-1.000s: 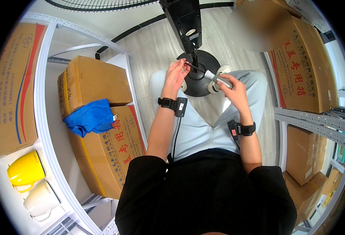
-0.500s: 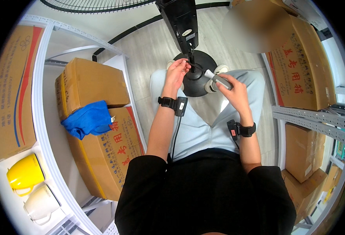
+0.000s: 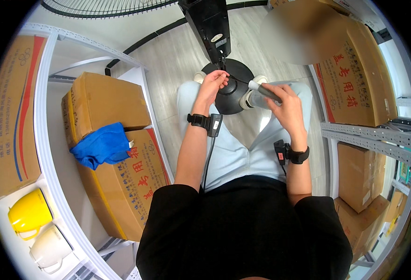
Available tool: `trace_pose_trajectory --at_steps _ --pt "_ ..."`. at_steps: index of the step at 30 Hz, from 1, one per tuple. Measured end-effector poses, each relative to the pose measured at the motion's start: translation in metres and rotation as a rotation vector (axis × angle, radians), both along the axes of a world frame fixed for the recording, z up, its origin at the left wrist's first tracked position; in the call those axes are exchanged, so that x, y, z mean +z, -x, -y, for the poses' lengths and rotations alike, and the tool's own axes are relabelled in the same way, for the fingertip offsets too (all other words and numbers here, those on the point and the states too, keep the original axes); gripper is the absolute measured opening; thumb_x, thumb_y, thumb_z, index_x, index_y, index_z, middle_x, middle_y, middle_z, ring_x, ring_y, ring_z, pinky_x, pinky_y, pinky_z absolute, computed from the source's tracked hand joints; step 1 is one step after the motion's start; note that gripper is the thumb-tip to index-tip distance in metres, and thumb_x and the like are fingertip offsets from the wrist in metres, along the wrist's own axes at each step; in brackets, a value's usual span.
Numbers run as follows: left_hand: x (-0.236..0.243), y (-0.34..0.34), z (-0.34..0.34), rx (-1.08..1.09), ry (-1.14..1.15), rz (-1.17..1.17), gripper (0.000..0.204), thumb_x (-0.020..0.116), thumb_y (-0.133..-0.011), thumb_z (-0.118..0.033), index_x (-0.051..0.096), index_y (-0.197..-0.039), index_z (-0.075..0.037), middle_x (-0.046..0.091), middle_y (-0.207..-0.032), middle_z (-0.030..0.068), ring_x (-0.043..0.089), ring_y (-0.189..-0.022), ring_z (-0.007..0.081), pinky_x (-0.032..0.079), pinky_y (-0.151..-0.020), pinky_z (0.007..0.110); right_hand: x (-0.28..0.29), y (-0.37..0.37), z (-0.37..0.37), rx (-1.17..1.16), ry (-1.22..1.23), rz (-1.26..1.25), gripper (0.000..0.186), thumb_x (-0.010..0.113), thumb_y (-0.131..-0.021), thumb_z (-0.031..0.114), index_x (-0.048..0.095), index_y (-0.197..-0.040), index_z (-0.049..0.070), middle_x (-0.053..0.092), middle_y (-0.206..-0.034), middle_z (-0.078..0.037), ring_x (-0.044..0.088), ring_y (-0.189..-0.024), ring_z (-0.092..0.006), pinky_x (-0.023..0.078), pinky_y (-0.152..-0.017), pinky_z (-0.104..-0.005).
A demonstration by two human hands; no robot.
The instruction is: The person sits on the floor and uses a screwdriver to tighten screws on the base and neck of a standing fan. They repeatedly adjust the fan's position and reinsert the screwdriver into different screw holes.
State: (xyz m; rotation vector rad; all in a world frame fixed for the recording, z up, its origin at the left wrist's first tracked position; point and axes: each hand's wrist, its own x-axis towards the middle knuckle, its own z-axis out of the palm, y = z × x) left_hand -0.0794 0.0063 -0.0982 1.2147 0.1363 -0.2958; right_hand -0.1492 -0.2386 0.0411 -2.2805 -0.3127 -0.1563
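A black standing fan rises in front of me, its column (image 3: pixel 208 32) joining a round black base (image 3: pixel 240 70) on the floor between my feet. My left hand (image 3: pixel 213 85) is at the foot of the column, fingers curled and pinched together; what is between them is too small to make out. In my right hand (image 3: pixel 287 108) is a screwdriver (image 3: pixel 272 94) with a grey handle and a white collar. Its thin dark shaft points left toward the column's foot, close to my left fingertips.
On the left shelf are cardboard boxes (image 3: pixel 116 100), a blue cloth (image 3: pixel 103 145), a yellow mug (image 3: pixel 30 211) and a white mug (image 3: pixel 51 247). More cardboard boxes (image 3: pixel 362 84) fill the right-hand rack (image 3: pixel 355 135). The fan's wire guard (image 3: pixel 107 11) overhangs the far left.
My right hand has turned and shifted slightly right with the screwdriver, whose shaft now shows against the base. My left hand stays at the column's foot. The view has shifted a little.
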Motion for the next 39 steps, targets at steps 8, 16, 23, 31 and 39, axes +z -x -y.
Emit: trace_pose_trajectory --at_steps 8,16,23,31,39 --pt "0.004 -0.001 -0.005 -0.035 0.328 -0.079 0.023 0.054 -0.096 -0.018 0.059 -0.106 0.002 0.056 -0.081 0.0032 0.052 -0.071 0.0103 0.041 -0.062 0.022 -0.006 -0.004 0.010 -0.014 -0.160 -0.112 0.033 0.071 -0.079 0.013 0.067 -0.111 0.010 0.066 -0.091 -0.010 0.064 -0.078 -0.0216 0.052 -0.069 -0.0300" --pt "-0.009 -0.008 -0.007 0.213 0.502 -0.226 0.028 0.053 -0.095 -0.019 0.058 -0.112 0.004 0.055 -0.083 0.0050 0.051 -0.072 0.0127 0.041 -0.061 0.024 0.035 -0.012 -0.003 -0.297 -0.285 0.170 0.030 0.073 -0.080 0.013 0.068 -0.110 0.008 0.066 -0.088 -0.005 0.060 -0.077 -0.0084 0.050 -0.065 -0.0224" --pt "-0.013 -0.009 -0.005 0.217 0.475 -0.195 0.022 0.053 -0.094 -0.014 0.060 -0.108 0.002 0.057 -0.081 0.0048 0.053 -0.073 0.0132 0.042 -0.062 0.025 0.046 -0.034 -0.019 -0.275 -0.256 0.295 0.030 0.074 -0.080 0.014 0.069 -0.108 0.009 0.065 -0.083 -0.005 0.057 -0.067 -0.0079 0.046 -0.057 -0.0225" --pt "-0.012 -0.008 -0.009 0.242 0.486 -0.190 0.021 0.053 -0.092 -0.013 0.061 -0.107 0.001 0.057 -0.081 0.0049 0.053 -0.071 0.0135 0.042 -0.062 0.025 0.043 -0.047 -0.037 -0.259 -0.211 0.381 0.030 0.075 -0.079 0.016 0.069 -0.108 0.009 0.064 -0.081 -0.006 0.056 -0.062 -0.0101 0.046 -0.055 -0.0240" --pt "-0.012 -0.007 -0.006 0.235 0.478 -0.173 0.022 0.052 -0.093 -0.012 0.061 -0.108 0.001 0.058 -0.080 0.0049 0.053 -0.070 0.0135 0.043 -0.061 0.025 0.052 -0.049 -0.049 -0.374 -0.255 0.077 0.033 0.073 -0.081 0.029 0.067 -0.106 0.009 0.065 -0.073 -0.006 0.057 -0.057 -0.0134 0.045 -0.056 -0.0259"
